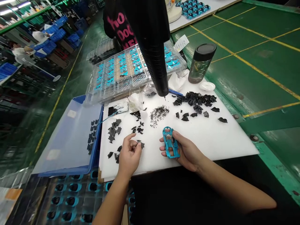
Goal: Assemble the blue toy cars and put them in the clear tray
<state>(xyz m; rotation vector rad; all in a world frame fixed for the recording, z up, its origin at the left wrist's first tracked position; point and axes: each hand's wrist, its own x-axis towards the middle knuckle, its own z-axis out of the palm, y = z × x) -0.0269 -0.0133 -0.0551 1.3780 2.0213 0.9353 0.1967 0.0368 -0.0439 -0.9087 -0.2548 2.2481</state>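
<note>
The right hand [187,151] is clamped around a blue toy car body [171,143] and holds it just above the white worktop [206,134]. The long axis of this body goes away from the person, a little tilted, but I cannot tell which end is the front. The left hand [128,154] is beside it, with the fingertips together, and they seem to pinch a small black part [140,144]. Other black parts [112,131] lie near this hand.
</note>
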